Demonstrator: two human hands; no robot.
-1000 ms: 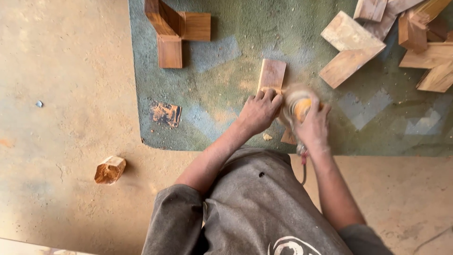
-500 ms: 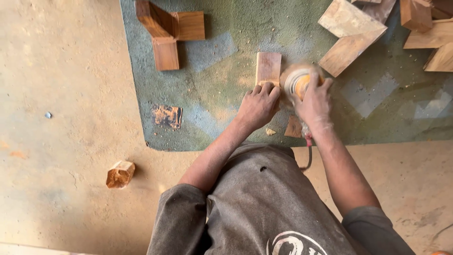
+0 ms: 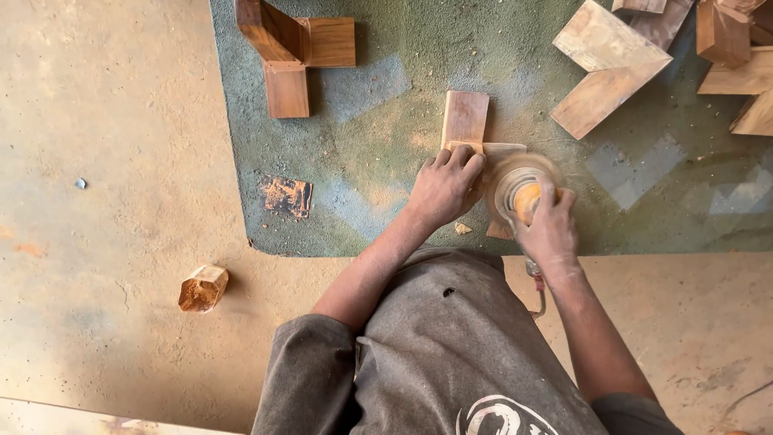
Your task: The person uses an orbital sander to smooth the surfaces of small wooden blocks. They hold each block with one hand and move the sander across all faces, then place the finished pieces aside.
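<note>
Head view: I see the left hand (image 3: pixel 441 187) pressed flat on the wood piece (image 3: pixel 465 121). The right hand (image 3: pixel 547 229) grips the sander (image 3: pixel 519 193), closed around it, on the green mat (image 3: pixel 362 161).

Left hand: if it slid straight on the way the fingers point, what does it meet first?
The left hand points up the picture, its fingers already resting on the near end of the wood block. So the block comes first; past it only dusty green mat shows.

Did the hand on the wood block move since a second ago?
No. The left hand still presses the near end of the wooden block, same spot against the green mat. Everything shifts together in the picture, so only the camera moved.
</note>
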